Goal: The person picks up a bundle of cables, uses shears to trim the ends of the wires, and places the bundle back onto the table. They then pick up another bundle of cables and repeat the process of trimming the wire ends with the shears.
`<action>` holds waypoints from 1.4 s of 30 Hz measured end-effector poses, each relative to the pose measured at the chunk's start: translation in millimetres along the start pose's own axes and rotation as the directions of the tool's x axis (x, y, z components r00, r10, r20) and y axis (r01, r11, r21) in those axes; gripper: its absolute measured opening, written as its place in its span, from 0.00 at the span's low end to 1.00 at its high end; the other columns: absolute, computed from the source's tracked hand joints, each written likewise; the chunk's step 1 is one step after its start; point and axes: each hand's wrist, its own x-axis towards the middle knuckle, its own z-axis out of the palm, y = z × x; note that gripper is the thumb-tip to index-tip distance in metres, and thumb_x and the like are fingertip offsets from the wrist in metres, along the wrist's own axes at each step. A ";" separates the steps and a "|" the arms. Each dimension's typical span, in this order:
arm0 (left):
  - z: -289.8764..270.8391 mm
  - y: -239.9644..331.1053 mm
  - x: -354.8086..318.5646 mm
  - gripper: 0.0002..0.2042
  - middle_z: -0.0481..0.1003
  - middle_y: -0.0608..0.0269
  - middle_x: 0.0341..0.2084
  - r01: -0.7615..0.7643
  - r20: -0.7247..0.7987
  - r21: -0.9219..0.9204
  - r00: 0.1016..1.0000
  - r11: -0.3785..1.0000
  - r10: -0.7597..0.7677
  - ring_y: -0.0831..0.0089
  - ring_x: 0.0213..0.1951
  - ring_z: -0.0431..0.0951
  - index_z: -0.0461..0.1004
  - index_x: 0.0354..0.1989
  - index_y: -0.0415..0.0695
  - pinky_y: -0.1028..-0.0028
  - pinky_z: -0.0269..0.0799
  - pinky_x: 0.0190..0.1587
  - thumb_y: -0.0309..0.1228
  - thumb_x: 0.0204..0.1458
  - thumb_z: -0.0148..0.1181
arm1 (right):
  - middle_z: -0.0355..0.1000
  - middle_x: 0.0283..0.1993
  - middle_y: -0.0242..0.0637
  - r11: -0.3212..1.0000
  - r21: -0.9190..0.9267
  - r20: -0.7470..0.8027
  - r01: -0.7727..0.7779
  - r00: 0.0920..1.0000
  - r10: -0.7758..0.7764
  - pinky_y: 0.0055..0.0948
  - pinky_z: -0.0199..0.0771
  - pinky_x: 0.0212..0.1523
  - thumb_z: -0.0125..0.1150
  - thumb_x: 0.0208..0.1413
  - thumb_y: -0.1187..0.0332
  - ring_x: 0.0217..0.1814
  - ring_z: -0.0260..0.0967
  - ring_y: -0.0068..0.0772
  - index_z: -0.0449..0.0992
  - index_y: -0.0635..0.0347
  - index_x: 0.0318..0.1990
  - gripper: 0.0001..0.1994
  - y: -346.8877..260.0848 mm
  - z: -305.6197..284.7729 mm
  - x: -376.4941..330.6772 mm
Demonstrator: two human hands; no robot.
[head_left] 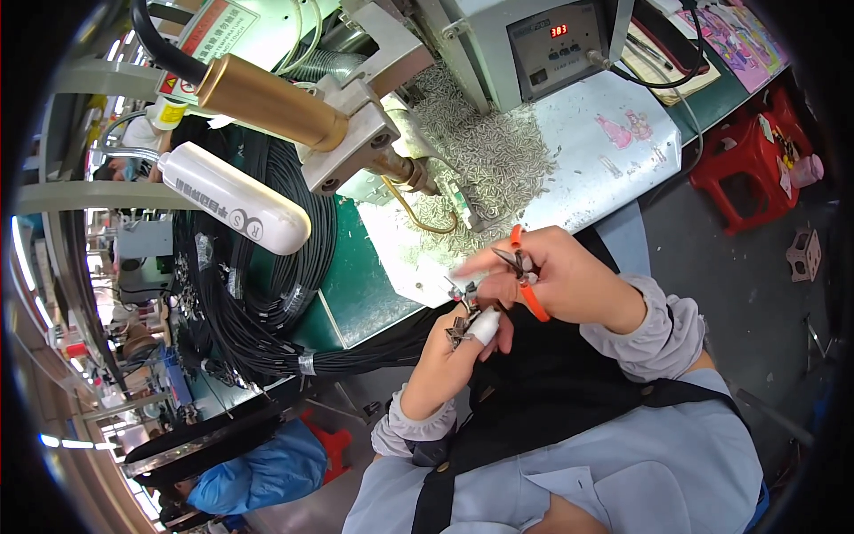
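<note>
My left hand (pixel 454 351), with white wrapping on its thumb, is closed around several small metal pieces (pixel 460 331) with thin wires. The exact kind of these pieces cannot be made out. Meeting it at the fingertips is my right hand (pixel 560 276), which also grips a small pair of orange-handled cutters (pixel 532 303). Their short dark jaws point toward the upper left. Right fingertips are close to the pieces and slightly blurred; whether they touch cannot be told. Both hands are in front of the bench edge, below a machine head (pixel 400 169) with a brass-coloured cylinder (pixel 276 102).
A heap of small silvery pieces (pixel 485 142) covers part of the metal plate (pixel 614 182). Bundled black cables (pixel 276 267) lie on the left. A white cylinder (pixel 236 196) hangs above them. Behind stands a grey control box (pixel 569 53); a red stool (pixel 747 169) is at right. Another person (pixel 262 472) sits lower left.
</note>
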 end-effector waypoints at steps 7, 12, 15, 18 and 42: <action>11.6 -6.0 -4.6 0.10 0.68 0.61 0.26 -0.097 -0.135 -0.047 0.987 0.994 0.090 0.78 0.24 0.66 0.62 0.41 0.36 0.81 0.62 0.28 0.22 0.50 0.44 | 0.68 0.23 0.32 0.869 -0.444 -0.215 0.219 0.915 -0.341 0.17 0.60 0.25 0.51 0.50 0.78 0.23 0.61 0.17 0.70 0.68 0.31 0.03 31.0 -1.2 8.7; 13.7 -4.0 -3.5 0.08 0.68 0.61 0.24 -0.125 -0.355 0.063 0.925 0.990 0.139 0.79 0.22 0.66 0.64 0.37 0.36 0.82 0.62 0.25 0.18 0.47 0.47 | 0.66 0.21 0.32 0.780 -0.622 -0.176 0.072 0.957 -0.229 0.18 0.59 0.25 0.51 0.48 0.78 0.22 0.59 0.17 0.71 0.65 0.31 0.04 23.3 2.3 -0.2; 6.5 -0.7 -2.5 0.08 0.68 0.62 0.23 -0.118 -0.344 -0.158 0.937 0.980 0.057 0.79 0.22 0.66 0.65 0.35 0.35 0.81 0.63 0.25 0.16 0.45 0.49 | 0.64 0.20 0.35 0.989 -0.112 -0.134 0.097 0.985 -0.112 0.19 0.59 0.24 0.54 0.46 0.77 0.21 0.61 0.20 0.73 0.61 0.33 0.06 29.3 3.9 -2.4; 3.0 0.9 -1.6 0.09 0.68 0.63 0.23 -0.066 -0.217 -0.611 0.972 0.789 -0.086 0.79 0.23 0.67 0.66 0.33 0.35 0.81 0.63 0.24 0.14 0.42 0.51 | 0.64 0.19 0.33 0.687 -0.631 -0.111 0.361 0.834 -0.540 0.19 0.59 0.21 0.55 0.45 0.75 0.20 0.62 0.23 0.73 0.59 0.37 0.09 46.3 1.1 1.3; 14.2 -16.9 11.4 0.15 0.67 0.64 0.25 -0.394 -0.495 0.397 0.669 0.829 0.554 0.82 0.25 0.65 0.70 0.34 0.33 0.85 0.60 0.26 0.11 0.33 0.53 | 0.69 0.24 0.36 0.964 -0.198 -0.262 0.179 0.938 -0.229 0.19 0.64 0.20 0.56 0.48 0.75 0.21 0.68 0.23 0.69 0.64 0.32 0.05 49.5 9.5 2.7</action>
